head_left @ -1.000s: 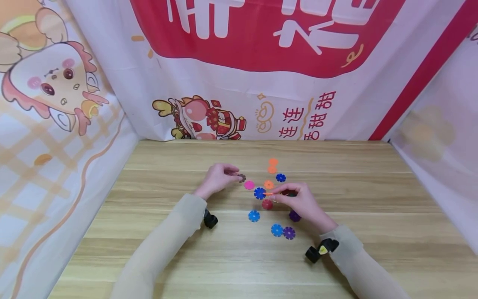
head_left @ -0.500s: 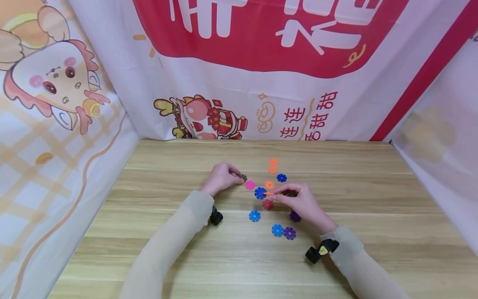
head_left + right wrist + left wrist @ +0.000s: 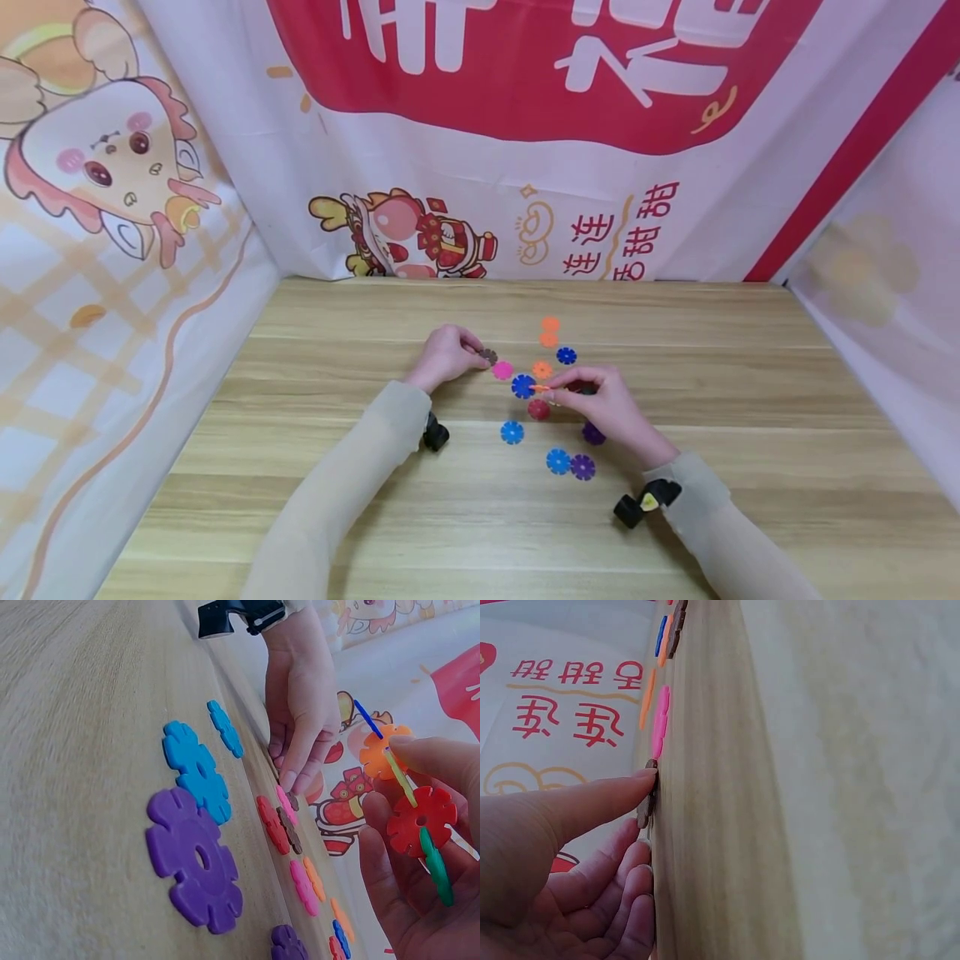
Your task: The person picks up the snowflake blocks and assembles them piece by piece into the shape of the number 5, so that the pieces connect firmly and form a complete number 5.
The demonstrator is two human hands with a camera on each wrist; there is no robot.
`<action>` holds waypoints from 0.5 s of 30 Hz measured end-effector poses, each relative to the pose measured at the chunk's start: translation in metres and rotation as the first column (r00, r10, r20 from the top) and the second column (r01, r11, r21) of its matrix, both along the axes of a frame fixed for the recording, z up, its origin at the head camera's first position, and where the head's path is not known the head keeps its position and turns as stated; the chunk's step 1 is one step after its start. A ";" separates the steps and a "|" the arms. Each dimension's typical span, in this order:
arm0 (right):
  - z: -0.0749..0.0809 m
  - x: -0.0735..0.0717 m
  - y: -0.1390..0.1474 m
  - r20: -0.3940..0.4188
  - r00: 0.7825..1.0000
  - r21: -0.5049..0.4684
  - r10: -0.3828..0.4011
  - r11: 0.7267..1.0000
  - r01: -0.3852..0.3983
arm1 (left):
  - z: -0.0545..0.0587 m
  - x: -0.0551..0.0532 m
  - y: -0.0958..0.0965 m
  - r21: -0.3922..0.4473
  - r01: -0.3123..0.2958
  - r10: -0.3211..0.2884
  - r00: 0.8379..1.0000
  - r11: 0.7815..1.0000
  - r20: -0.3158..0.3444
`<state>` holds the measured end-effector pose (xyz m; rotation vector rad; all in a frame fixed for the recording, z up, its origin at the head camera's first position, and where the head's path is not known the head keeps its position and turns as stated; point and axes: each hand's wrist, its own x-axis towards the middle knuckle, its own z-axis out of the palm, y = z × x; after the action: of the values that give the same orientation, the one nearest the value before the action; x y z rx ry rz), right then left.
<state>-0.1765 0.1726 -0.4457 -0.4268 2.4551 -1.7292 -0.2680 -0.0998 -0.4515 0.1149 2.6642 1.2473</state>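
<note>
In the head view my left hand point(image 3: 446, 357) is at the left edge of a scatter of notched plastic snowflake discs. Its thumb and forefinger pinch a brown snowflake disc point(image 3: 648, 799) low at the tabletop, beside a pink disc point(image 3: 661, 724). My right hand point(image 3: 600, 404) holds a chain of interlocked discs above the table. In the right wrist view this chain runs from a blue disc point(image 3: 367, 718) through an orange disc point(image 3: 379, 756), a yellow disc point(image 3: 403, 778) and a red disc point(image 3: 421, 825) to a green disc point(image 3: 436, 870). The thumb presses on the orange disc.
Loose discs lie around the hands: orange point(image 3: 551, 324), dark blue point(image 3: 566, 356), red point(image 3: 538, 409), light blue point(image 3: 512, 432) and purple point(image 3: 582, 467), among others. The wooden table point(image 3: 390, 533) ends at a printed cloth backdrop point(image 3: 465, 158). Cloth also hangs at both sides.
My left hand and forearm have shifted slightly right, and the fingers have closed in on the brown disc. My right hand keeps the chain in nearly the same place.
</note>
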 end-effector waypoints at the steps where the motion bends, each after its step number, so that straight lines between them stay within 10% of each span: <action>1: 0.000 0.000 0.000 0.001 1.000 -0.001 -0.002 1.000 0.002 | 0.000 0.000 0.000 0.000 0.001 -0.001 1.000 1.000 -0.002; 15: 0.002 0.001 0.001 0.034 0.999 0.003 -0.009 1.000 0.009 | 0.001 0.001 -0.002 0.045 0.009 -0.008 1.000 0.999 -0.017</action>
<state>-0.1751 0.1734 -0.4432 -0.3837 2.4394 -1.7218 -0.2667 -0.1020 -0.4504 0.1436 2.6478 1.3105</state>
